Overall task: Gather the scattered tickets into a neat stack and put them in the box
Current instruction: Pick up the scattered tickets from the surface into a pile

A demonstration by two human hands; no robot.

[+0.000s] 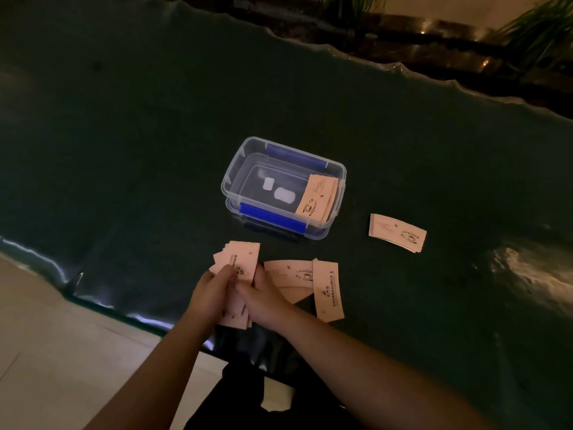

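A bundle of pale pink paper tickets (240, 262) is gripped between my left hand (210, 293) and my right hand (263, 301) near the table's front edge. The bundle is uneven, with ticket ends fanning out at top and bottom. Just right of my right hand lie more loose tickets (327, 290), overlapping at angles. Farther right a small separate pile of tickets (398, 232) rests alone. The clear plastic box (235, 172) with blue clips sits open behind my hands. A few tickets (316, 197) lean inside its right end.
The table (124, 135) is covered in dark green cloth under a clear plastic sheet with a wavy far edge. Two small white labels (279, 190) show on the box floor. Light floor tiles (46, 352) lie at lower left. Plants (536, 29) stand beyond the far edge.
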